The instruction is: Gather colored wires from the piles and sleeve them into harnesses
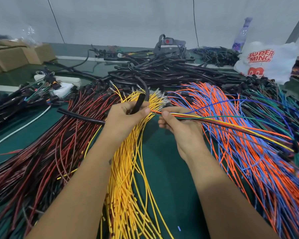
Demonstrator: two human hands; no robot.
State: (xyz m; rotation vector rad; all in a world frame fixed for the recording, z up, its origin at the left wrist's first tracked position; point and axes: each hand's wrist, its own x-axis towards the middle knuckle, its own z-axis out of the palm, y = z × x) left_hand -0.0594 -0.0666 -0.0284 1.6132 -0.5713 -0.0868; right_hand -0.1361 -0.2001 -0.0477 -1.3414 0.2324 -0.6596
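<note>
green table (171, 169) lay under wire piles. left hand (126, 118) gripped a black sleeve tube (138, 104); right hand (177, 122) pinched a mixed-colour wire bundle (214, 120) at its mouth, apparently unsleeved; yellow wire pile (126, 187) remained.

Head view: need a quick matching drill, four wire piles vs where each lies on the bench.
Things:
1. yellow wire pile
2. red and black wire pile
3. orange and blue wire pile
4. black sleeve pile

Places:
A. far side, beyond both hands
B. left of the left forearm
C. between the two forearms
D. right of the right forearm

Pairs: 1-C, 2-B, 3-D, 4-A
</note>
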